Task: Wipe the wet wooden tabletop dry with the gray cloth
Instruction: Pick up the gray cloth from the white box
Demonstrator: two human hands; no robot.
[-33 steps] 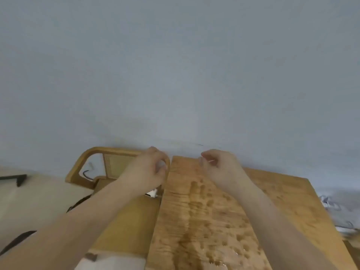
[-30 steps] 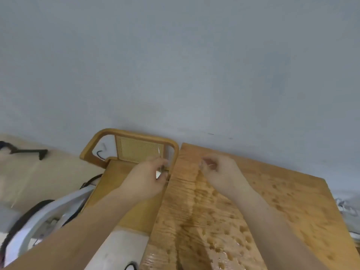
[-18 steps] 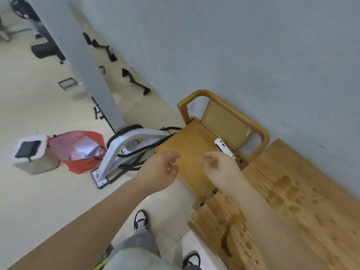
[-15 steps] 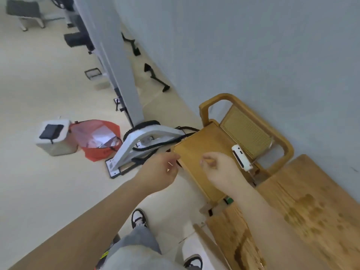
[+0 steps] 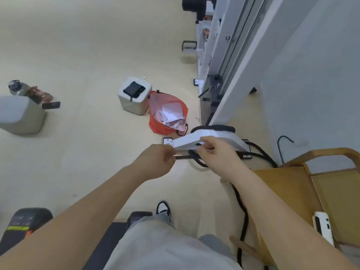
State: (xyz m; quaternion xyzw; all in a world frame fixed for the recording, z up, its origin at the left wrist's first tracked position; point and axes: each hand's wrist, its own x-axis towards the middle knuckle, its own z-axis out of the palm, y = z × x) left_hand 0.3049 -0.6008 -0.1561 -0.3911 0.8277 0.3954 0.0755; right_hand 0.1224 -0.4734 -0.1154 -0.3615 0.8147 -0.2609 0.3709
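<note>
Desk: Floor (image 5: 87, 55) fills the frame. Where are the tabletop and gray cloth?

Photographer: Neither is in view, so which way the cloth points and how its long axis runs cannot be told. A wooden chair (image 5: 288, 188) stands at right, a white machine base (image 5: 220, 140) ahead.

Desk: Risks?

Photographer: A black cable (image 5: 242, 207) loops near the person's shoe (image 5: 163, 209); a careless step could snag it. The water, presumably unwiped, may soak into the wood.

Desk: Hands?

Photographer: The left hand (image 5: 155, 160) is curled into a fist and the right hand (image 5: 218, 154) has bent fingers. Neither visibly holds anything.
</note>
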